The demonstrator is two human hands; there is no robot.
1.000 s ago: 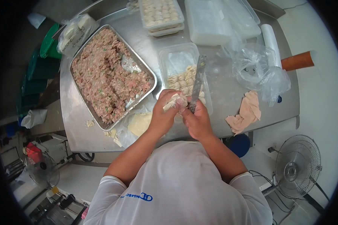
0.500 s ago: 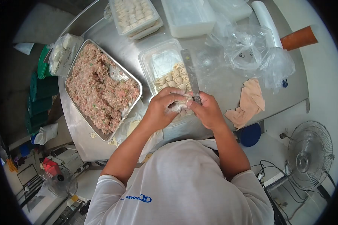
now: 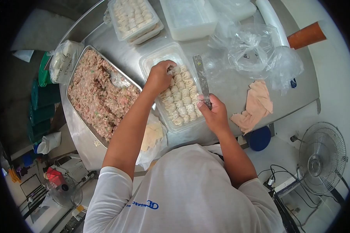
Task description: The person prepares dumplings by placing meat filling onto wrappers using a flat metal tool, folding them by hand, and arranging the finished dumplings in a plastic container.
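A clear plastic container [image 3: 174,126] holds rows of pleated dumplings [image 3: 179,101]. Over its upper part is my left hand [image 3: 161,77], fingers pinched together around a dumpling that is mostly hidden, beside the end of the rows. My right hand [image 3: 214,112] grips a flat metal spatula [image 3: 201,79] by its lower end, at the container's right edge, the blade pointing up and away. A metal tray [image 3: 134,83] of minced filling [image 3: 101,93] lies to the left. Dough wrappers [image 3: 152,136] rest on plastic below the container.
Lidded boxes of dumplings [image 3: 130,17] and empty white tubs [image 3: 188,19] stand at the back. Right of centre are crumpled plastic bags [image 3: 252,54], a plastic roll [image 3: 272,21] and a peach cloth [image 3: 254,105]. A bagged dough pack [image 3: 66,62] sits at the left edge.
My left hand has moved away from my right hand, up over the container, taking the dumpling with it. My right hand still holds the spatula, slightly lower. The view has shifted.
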